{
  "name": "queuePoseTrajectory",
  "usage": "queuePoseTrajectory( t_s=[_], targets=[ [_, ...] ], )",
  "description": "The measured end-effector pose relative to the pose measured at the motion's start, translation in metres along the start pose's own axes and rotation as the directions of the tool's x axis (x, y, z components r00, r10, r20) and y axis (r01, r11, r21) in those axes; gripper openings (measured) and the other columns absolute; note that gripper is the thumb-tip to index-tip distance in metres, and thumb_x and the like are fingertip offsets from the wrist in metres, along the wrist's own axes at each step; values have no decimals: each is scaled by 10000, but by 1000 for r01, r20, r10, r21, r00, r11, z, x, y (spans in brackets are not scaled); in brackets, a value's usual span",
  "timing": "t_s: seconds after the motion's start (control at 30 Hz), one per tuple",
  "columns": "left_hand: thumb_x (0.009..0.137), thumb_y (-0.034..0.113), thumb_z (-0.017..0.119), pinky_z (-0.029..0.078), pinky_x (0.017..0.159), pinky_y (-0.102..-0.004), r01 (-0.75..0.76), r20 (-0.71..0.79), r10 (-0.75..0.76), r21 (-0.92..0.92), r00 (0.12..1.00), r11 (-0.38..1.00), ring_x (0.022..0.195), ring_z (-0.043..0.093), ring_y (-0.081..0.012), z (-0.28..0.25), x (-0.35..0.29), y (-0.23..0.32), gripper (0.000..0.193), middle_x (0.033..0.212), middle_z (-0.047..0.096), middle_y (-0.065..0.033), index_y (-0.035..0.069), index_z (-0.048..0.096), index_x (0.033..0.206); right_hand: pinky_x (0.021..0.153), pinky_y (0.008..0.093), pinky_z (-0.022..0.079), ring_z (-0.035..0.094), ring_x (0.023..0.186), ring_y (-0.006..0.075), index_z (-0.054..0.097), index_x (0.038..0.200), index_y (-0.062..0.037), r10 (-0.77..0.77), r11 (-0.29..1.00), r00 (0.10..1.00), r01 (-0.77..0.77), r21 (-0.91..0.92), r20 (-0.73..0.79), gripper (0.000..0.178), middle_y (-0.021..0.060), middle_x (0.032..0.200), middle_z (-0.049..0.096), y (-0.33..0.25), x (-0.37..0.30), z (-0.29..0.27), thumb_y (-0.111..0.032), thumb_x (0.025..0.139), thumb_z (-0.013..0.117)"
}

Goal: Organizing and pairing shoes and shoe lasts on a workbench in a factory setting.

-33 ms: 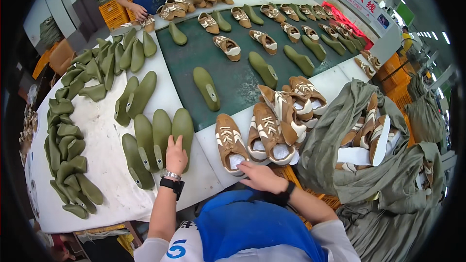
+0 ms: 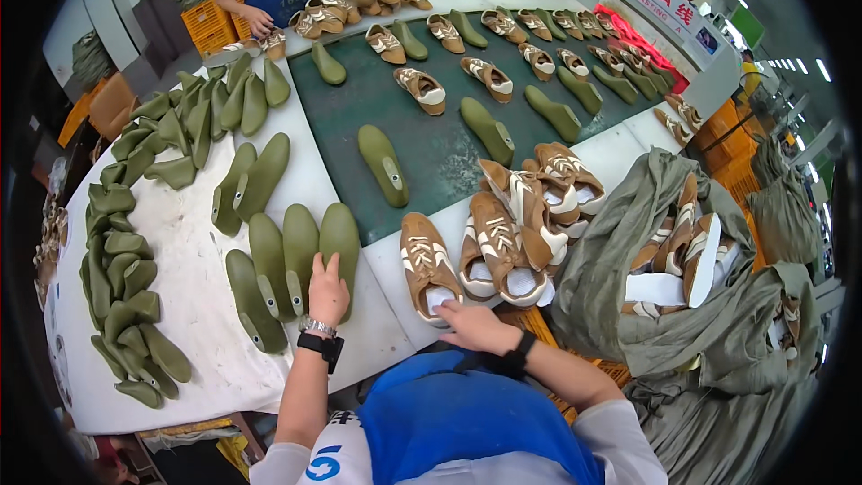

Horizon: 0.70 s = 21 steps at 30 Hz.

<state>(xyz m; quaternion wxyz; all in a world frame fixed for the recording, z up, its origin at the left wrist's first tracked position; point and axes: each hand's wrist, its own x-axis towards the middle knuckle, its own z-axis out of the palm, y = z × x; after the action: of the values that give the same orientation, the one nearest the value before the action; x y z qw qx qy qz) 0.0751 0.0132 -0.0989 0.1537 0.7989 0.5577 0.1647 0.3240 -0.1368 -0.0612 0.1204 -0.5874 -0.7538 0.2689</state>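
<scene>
Brown sneaker (image 2: pixel 418 241), head view: on the counter (image 2: pixel 382 323), just ahead of the close-set fingers of the right hand (image 2: pixel 480 327), which touch its heel opening; grip cannot be told. Green last (image 2: pixel 338 232) under the slightly parted fingers of the left hand (image 2: pixel 329 295), grip likewise unclear.

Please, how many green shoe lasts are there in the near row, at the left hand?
4, side by side on the white table: the leftmost last, next one, third one and rightmost one, partly covered by the left hand. Hidden ones seem unlikely.
</scene>
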Motion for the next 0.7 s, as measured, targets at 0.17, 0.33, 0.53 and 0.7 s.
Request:
queuePoseTrajectory(
  t_s=[0.17, 0.33, 0.53, 0.7],
  targets=[
    [743, 70, 586, 520, 703, -437, 12, 94, -8, -38, 996, 999, 817, 599, -427, -10, -15, -5, 485, 1278, 363, -326, 9, 465, 1209, 648, 434, 495, 616, 772, 333, 576, 960, -71, -8, 988, 992, 28, -153, 129, 240, 137, 847, 617, -25, 68, -26, -233, 787, 611],
    [713, 246, 678, 523, 670, -454, 54, 73, -47, -93, 996, 994, 776, 600, -442, -9, -35, 6, 579, 1293, 360, -319, 68, 463, 1220, 679, 433, 486, 598, 804, 347, 591, 954, -74, -213, 977, 970, 209, -46, -118, 224, 140, 863, 592, -72, 175, -103, -229, 794, 605],
    [701, 250, 669, 529, 621, -423, 67, 34, -62, -169, 997, 983, 773, 608, -414, -11, -32, 10, 496, 1301, 377, -289, 86, 533, 1149, 731, 448, 476, 587, 829, 366, 604, 905, -69, -131, 989, 920, 145, 12, -369, 181, 153, 911, 589, 1, 355, -72, -203, 784, 590],
    [731, 208, 649, 501, 733, -420, 202, 148, -176, -181, 973, 962, 921, 563, -405, -33, -32, 23, 486, 1280, 416, -263, 61, 514, 1174, 816, 429, 471, 592, 921, 338, 636, 945, -59, 55, 997, 998, -53, -50, 36, 219, 194, 981, 615, 74, 413, -6, -183, 781, 560]
  ],
)
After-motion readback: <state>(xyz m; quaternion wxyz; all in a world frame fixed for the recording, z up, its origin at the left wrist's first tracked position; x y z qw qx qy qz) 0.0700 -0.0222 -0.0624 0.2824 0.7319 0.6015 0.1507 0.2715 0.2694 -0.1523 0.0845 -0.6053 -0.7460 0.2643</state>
